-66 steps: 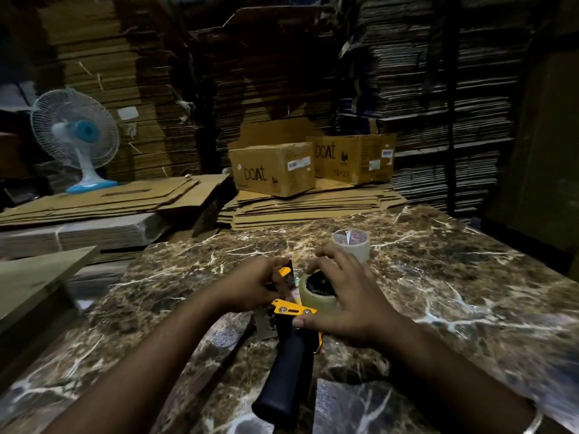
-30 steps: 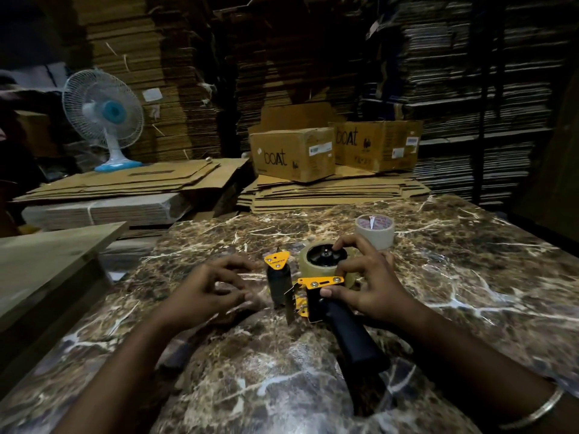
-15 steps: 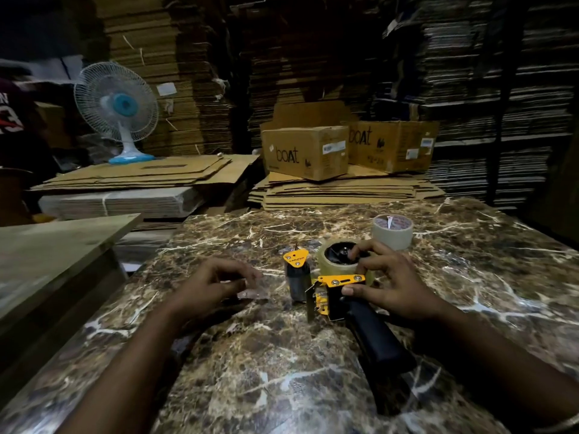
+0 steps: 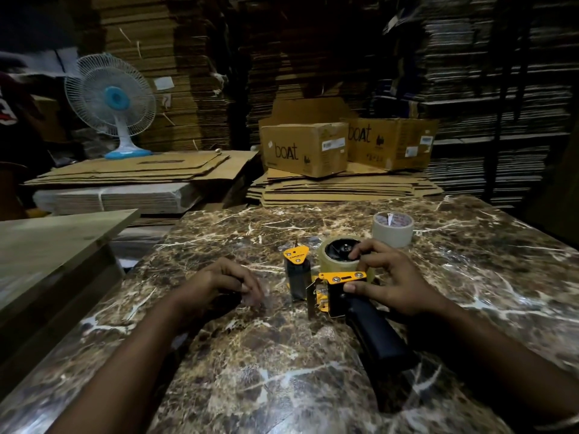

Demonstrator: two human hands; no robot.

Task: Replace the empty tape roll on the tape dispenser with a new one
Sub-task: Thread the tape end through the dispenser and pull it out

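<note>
Since two seconds ago the left hand [image 4: 224,281] has come off the tape dispenser [image 4: 340,289] and drawn a clear strip of tape [image 4: 258,297] out toward the left of centre; the fresh tape roll [image 4: 336,256] now sits on the hub, so the swap looks nearly done and threading remains; the left fingers are curled and pinch the strip's end, blurred; the right hand [image 4: 390,281] is half closed around the dispenser, thumb on the yellow frame, fingertips [image 4: 360,250] on the roll's hub; another roll [image 4: 392,228] stands apart at upper right of the marble table [image 4: 282,386], behind the dispenser.
</note>
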